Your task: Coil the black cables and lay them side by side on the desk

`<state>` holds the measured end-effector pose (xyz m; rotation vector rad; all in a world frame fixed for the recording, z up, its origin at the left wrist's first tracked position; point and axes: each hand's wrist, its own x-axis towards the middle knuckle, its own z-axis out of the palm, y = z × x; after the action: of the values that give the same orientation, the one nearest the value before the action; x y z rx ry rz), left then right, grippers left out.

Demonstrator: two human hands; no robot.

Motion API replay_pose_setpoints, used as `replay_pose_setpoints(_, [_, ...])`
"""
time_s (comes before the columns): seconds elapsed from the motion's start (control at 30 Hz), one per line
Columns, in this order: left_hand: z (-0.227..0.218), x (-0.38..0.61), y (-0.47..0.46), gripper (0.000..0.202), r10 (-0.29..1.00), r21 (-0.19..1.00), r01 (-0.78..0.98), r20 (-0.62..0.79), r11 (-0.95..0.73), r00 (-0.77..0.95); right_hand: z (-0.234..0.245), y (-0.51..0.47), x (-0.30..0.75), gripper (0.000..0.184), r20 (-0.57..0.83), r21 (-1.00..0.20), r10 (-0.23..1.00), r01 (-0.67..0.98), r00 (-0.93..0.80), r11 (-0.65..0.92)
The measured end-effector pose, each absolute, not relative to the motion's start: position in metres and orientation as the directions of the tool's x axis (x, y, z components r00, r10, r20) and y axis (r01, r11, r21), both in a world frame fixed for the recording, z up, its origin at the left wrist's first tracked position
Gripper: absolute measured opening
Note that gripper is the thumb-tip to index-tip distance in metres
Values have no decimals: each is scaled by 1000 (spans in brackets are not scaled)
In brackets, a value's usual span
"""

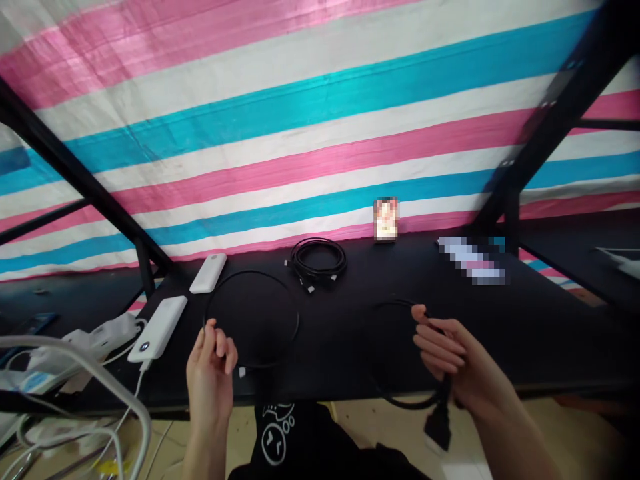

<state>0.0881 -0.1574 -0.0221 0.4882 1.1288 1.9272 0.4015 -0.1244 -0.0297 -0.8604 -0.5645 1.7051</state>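
Observation:
My left hand (pixel 211 370) hovers over the near edge of the black table (pixel 525 333), its fingers pinched on a thin black cable (pixel 295 313) that loops up and to the right over the tabletop. My right hand (pixel 450 363) is closed on a thicker black cable (pixel 400 400); this one arcs above my fingers, curves below the table edge, and ends in a black plug (pixel 438 427) hanging under my hand. A coiled black cable (pixel 319 261) lies further back, near the middle of the table.
Two white power banks (pixel 208 273) (pixel 159 328) lie on the left; the nearer has a white lead plugged in. A white power strip (pixel 107 332) and tangled white wires crowd the left edge. A small picture card (pixel 386 219) leans against the striped tarp. Black frame bars slant at both sides.

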Motion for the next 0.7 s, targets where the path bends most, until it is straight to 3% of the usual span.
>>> replay_pose_setpoints(0.17, [-24,64,-161,20,796,862,-422,-36,-281,-604,-41,-122,423,32,-243,-914,970,-335,-4,-230])
replay_pose_setpoints(0.27, [-22,54,-165,21,810,870,-444,-96,-215,-579,-48,-118,432,46,-181,-969,975,-192,132,-154])
replay_pose_setpoints(0.4, [-26,53,-166,43,736,904,-426,-272,-25,-620,-53,-113,441,46,-87,-996,976,-23,198,-84])
replay_pose_setpoints(0.5, [-34,58,-164,47,719,920,-390,-295,37,-629,-54,-110,444,46,-31,-991,978,119,207,-57])
replay_pose_setpoints(0.6, [-40,55,-165,36,777,909,-417,-258,-6,-575,-56,-110,448,46,-38,-981,974,177,224,-79])
replay_pose_setpoints(0.7, [-45,42,-171,25,735,855,-518,-342,-15,-585,-55,-110,456,46,-96,-982,961,131,261,-134])
